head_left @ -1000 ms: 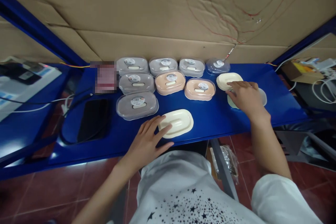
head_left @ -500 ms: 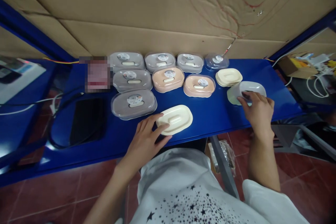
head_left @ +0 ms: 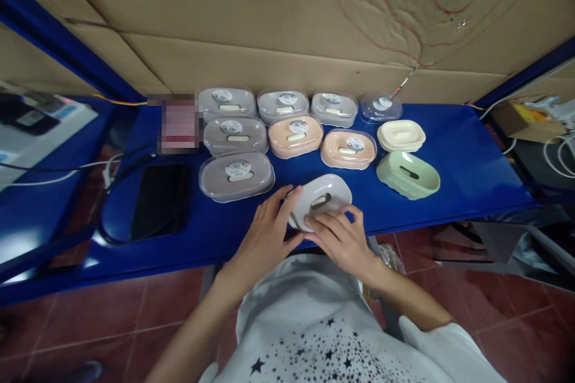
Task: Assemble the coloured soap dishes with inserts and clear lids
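At the table's front edge, my two hands hold a grey soap dish tray with a slot in it. A cream base peeks out beneath its left end; the rest of that base is hidden. My left hand has its fingers and thumb closed around the left end, at the base and tray. My right hand grips the tray's near right side, fingers reaching over its rim. Off to the right lie a green soap dish tray and another cream base, probably stacked.
Several grey soap dishes with clear lids and two peach ones stand in rows behind. A clear lid lies at the back right. A black flat object and cables are at left, near a blurred-out pink item.
My right hand has brought the grey tray from the green one at right over to the cream base by my left hand. The green tray is now uncovered. The view has shifted slightly.
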### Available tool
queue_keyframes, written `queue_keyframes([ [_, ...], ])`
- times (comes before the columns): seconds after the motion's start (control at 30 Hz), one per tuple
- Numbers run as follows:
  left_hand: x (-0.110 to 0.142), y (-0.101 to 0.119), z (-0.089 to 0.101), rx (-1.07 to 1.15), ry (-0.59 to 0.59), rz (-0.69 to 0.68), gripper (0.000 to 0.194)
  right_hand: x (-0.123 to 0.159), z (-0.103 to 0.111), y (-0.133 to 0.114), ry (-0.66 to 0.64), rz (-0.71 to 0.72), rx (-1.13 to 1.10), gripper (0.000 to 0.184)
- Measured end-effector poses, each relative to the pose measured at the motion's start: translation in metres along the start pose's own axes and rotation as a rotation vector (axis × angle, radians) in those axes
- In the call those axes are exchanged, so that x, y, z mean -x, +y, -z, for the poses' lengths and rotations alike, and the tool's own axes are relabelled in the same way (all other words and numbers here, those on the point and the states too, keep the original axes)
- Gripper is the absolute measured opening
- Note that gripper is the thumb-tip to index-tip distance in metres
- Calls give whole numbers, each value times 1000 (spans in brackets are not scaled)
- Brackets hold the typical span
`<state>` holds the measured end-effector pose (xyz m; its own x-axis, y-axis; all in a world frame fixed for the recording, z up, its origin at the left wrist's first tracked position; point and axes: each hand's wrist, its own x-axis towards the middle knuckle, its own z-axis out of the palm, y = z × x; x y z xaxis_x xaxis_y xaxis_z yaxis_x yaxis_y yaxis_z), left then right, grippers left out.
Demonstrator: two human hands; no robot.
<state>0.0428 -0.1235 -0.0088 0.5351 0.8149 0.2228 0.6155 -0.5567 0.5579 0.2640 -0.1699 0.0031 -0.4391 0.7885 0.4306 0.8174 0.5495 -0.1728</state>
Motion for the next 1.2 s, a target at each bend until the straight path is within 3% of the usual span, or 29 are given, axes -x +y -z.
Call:
queue_keyframes([
  [0.13, 5, -3, 2, -24, -21, -10, 82, -8, -13, -2, -6, -21, -28, 47],
  [0.27, 5, -5, 1, -60, -21, 6, 80, -13, -18, -7, -47, 47, -1, 33],
  [0.37, 5, -4, 0, -81, -25, 22, 72, -16, -15, -6, -77, 144, -28, 32],
  [0.47, 6, -3, 0, -84, 15, 14, 64, -14, -3, 12, -33, 211, -96, 36],
  [0.53, 6, -2, 0, -81, 62, 6, 58, -6, 8, 36, 58, 100, -46, 38],
  [0.67, 7, -2, 1, -64, 95, 3, 52, 26, 27, 93, 170, -287, 271, 37],
  [0.83, 9, -4, 1, -85, 112, -24, 49, 53, 50, 137, 133, -354, 392, 28],
  [0.93, 11, -6, 3, -116, 100, -25, 48, 27, 66, 162, 145, -369, 362, 32],
  [1.03, 12, -9, 4, -126, 93, -30, 47, -33, 75, 208, 98, -419, 285, 43],
  [1.2, 14, -12, 2, -112, 98, -7, 46, -124, 62, 289, -256, -652, 196, 110],
])
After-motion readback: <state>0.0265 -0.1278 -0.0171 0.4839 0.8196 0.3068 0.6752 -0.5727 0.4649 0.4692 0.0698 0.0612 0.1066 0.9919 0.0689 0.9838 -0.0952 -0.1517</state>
